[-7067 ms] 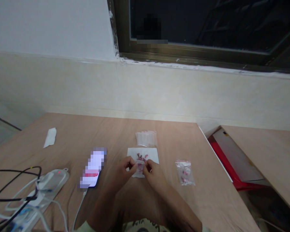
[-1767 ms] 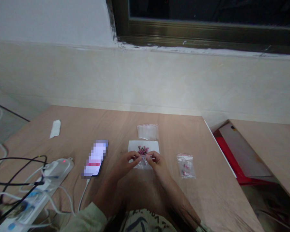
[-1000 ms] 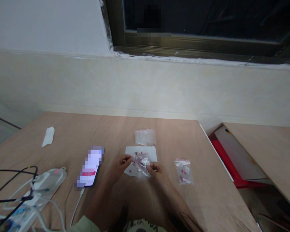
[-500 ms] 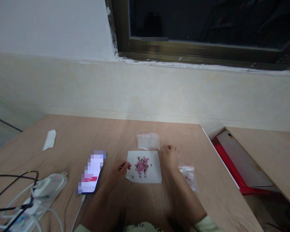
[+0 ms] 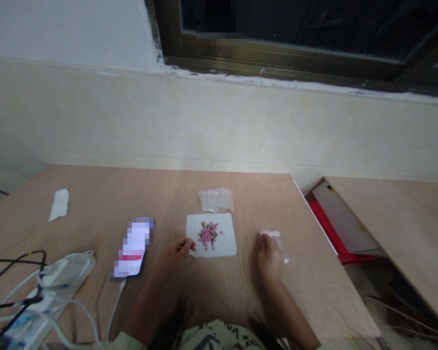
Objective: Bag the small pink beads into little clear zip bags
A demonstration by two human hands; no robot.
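A square of white paper point(image 5: 225, 248) lies on the table, with a pile of small pink beads point(image 5: 208, 235) and some darker, greenish ones in its middle. At the paper's lower left edge is my left hand point(image 5: 182, 248), its thumb and fingers pressed together; what they hold, if anything, is too small to make out. My right hand point(image 5: 270, 260) rests to the right of the paper, fingers closed at the upper left corner of a small clear zip bag point(image 5: 276, 235). The hand covers much of that bag and hides its contents.
Flat clear zip bags point(image 5: 216, 200) lie just behind the paper. On the left are a lit phone point(image 5: 133, 248) on a charging cable, a white power strip point(image 5: 63, 272) with tangled cords, and a paper scrap point(image 5: 59, 204). A red item point(image 5: 324, 233) sits beyond the table's right edge.
My right hand has come down from beside the paper's upper right corner onto the small zip bag. My left hand stays at the paper's left edge. The camera view has shifted slightly.
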